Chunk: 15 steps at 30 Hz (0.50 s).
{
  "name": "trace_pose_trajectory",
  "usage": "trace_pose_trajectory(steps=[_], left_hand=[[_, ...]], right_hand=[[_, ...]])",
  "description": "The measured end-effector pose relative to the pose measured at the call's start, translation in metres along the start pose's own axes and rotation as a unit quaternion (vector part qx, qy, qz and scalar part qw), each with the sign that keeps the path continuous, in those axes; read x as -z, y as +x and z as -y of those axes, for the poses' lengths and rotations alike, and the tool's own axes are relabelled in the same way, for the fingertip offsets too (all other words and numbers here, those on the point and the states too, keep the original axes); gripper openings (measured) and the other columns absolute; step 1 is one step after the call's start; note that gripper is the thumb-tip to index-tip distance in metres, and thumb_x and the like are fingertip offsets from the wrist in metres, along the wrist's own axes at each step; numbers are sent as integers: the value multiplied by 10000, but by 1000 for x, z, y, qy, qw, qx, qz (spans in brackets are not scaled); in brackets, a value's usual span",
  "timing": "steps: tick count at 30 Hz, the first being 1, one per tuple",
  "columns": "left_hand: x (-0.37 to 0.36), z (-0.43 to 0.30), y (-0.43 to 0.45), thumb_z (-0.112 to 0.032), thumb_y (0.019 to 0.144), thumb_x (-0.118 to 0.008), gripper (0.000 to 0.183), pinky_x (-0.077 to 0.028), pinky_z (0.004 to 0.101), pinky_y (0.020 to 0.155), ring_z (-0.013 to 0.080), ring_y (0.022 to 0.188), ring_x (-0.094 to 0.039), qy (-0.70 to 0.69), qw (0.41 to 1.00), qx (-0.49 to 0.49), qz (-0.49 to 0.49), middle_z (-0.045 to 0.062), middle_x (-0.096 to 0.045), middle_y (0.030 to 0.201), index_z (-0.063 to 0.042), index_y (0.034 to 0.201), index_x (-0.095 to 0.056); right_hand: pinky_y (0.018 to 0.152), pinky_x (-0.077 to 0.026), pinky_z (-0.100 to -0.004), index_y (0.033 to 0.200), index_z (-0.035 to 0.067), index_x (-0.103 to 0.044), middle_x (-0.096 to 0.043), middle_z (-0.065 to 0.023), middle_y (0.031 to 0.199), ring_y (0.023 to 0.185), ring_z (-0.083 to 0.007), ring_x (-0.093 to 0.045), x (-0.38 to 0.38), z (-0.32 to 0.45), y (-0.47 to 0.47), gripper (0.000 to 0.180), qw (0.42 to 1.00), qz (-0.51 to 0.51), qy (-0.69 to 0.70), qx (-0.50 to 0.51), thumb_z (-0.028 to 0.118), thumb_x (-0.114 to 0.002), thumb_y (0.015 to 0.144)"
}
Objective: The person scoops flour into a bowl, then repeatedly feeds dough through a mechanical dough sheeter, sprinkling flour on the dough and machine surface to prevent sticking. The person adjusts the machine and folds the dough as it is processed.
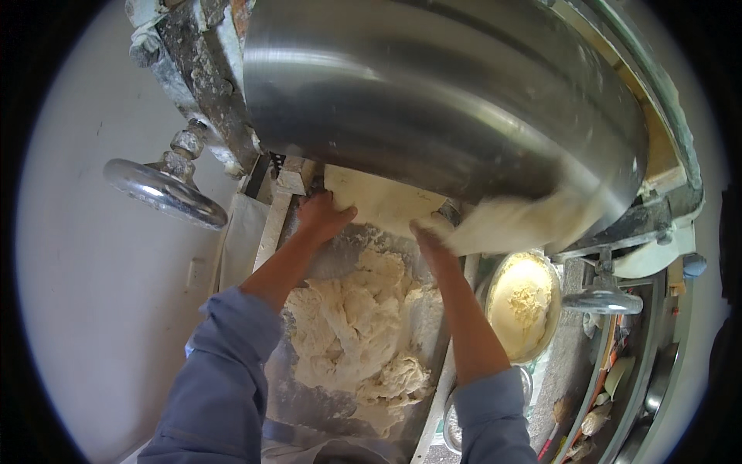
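A large steel roller (406, 104) of a dough machine fills the upper view. Beneath it, a flat dough sheet (382, 200) lies at the head of a metal tray. My left hand (322, 214) is at the sheet's left edge, fingers spread, the thumb pointing right; whether it grips the edge is unclear. At the right edge, my right hand (432, 240) is on a blurred flap of dough (516, 223) that stretches rightward along the roller; its fingers are partly hidden. Rough, lumpy dough (353, 325) is spread over the tray between my forearms.
Metal handwheels stand at the left (165, 194) and right (603, 301) of the machine. An oval tub of pale yellowish powder (524, 304) is right of the tray, with a metal bowl (455, 426) below it. Shelves with assorted items line the far right; a pale wall (116, 278) is at left.
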<state>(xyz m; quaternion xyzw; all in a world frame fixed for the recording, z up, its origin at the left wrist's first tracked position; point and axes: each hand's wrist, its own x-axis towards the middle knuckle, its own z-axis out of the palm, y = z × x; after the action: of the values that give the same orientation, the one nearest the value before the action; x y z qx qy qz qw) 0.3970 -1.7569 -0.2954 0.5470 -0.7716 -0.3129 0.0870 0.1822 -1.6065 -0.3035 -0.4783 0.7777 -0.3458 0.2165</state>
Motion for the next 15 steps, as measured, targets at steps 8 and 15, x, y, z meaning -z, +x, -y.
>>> trace_pose_trajectory(steps=[8, 15], left_hand=[[10, 50, -76, -382, 772, -745, 673, -502, 323, 785, 205, 932, -619, -211, 975, 21, 68, 141, -627, 1092, 2, 1261, -488], [-17, 65, -95, -220, 775, -740, 781, -481, 340, 895, 255, 1134, -559, -264, 962, 37, 61, 204, -535, 1277, 2, 1407, -338]], right_hand=[[630, -523, -329, 906, -16, -590, -645, -145, 903, 721, -236, -650, 111, 72, -182, 132, 983, -99, -92, 127, 112, -609, 877], [816, -496, -425, 967, 19, -646, -620, -199, 961, 924, -354, -602, 134, 43, -349, 221, 941, -108, -293, -129, 118, -673, 771]])
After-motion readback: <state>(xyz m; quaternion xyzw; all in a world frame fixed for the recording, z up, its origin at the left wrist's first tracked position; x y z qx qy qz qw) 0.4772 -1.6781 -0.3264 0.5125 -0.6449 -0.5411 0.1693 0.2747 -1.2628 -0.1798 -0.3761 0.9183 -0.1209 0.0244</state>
